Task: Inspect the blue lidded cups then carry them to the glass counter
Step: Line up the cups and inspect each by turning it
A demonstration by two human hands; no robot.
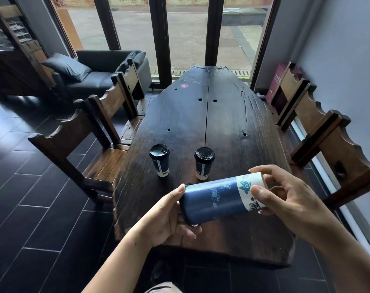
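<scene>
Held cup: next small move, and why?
Probably tip the held cup upright: it lies sideways, left hand at its lid end, right hand pinching its base, while the left cup and right cup stand untouched on the table.

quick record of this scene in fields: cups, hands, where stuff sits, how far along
in hand: blue cup, held sideways over the near end of the table
left hand: grips the lid end
right hand: grips the white-banded base end
on table: left cup and right cup, upright, lids on, standing apart
seating: wooden chairs along both sides
stage: one cup being inspected, two not yet picked up
</scene>
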